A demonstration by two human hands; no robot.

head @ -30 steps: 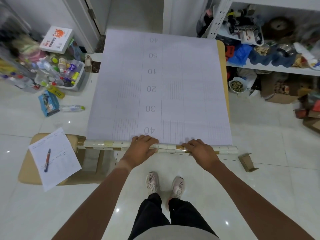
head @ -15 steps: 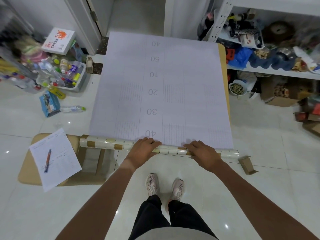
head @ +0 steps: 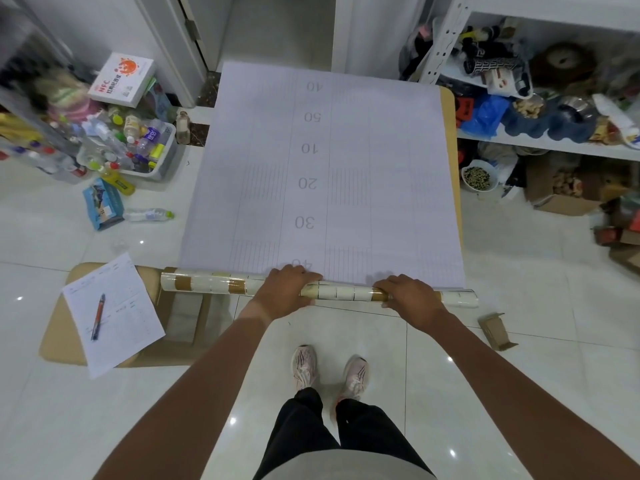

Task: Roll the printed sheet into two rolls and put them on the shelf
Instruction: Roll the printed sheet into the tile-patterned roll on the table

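The printed sheet (head: 329,174) lies spread flat over the table (head: 450,161), its numbers upside down from where the person stands, and its near end is wound into a roll (head: 318,291) that lies across the table's front edge. The left hand (head: 282,294) sits on the roll a little left of its middle, fingers (head: 294,273) curled over the top and onto the flat paper beyond. The right hand (head: 410,296) grips it further right in the same way, fingers bent over the top. A stretch of roll shows between the two hands, and both ends stick out past them.

Compared with a second ago, the roll has grown thicker and moved up the sheet: the "40" nearest the person, clear before, is now half swallowed under the left hand. The left end of the roll also sticks out more plainly.

The roll's left end overhangs a low side table (head: 62,327) that carries a paper form (head: 117,317) with a pen (head: 98,317) on it. Its right end juts past the sheet's right edge, over bare floor tiles. Ahead, the sheet runs free all the way to its far edge. The shelf (head: 554,147) stands to the right, packed with clutter, and a small cardboard piece (head: 497,330) lies on the floor near the roll's right end.
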